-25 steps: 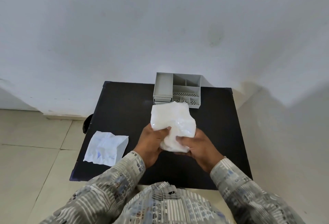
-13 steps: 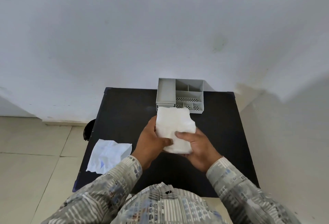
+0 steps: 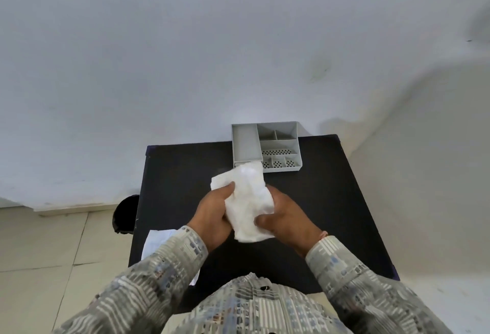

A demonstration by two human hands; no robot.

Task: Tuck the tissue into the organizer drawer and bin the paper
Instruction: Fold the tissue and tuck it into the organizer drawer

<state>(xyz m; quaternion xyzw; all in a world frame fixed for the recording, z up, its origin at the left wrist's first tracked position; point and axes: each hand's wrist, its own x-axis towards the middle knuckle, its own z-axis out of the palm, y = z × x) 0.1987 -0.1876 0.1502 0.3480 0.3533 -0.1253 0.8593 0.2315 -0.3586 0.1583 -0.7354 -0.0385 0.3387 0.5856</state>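
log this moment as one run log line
stage: folding tissue | left hand: grip on tissue | right hand: grip on tissue | organizer: back of table | paper: table's left edge, unbinned

I see the organizer (image 3: 266, 146) on the table's (image 3: 318, 201) far edge, against the wall (image 3: 185, 55). Tissue (image 3: 248, 202) sits just before it, mid-table, left hand (image 3: 212, 213) on its left, right hand (image 3: 287, 221) on its right. Paper (image 3: 156, 245) lies at the near-left table edge, partly under the left sleeve (image 3: 148, 280). Bin (image 3: 126, 214) stands on the floor (image 3: 39, 254), left of the table.
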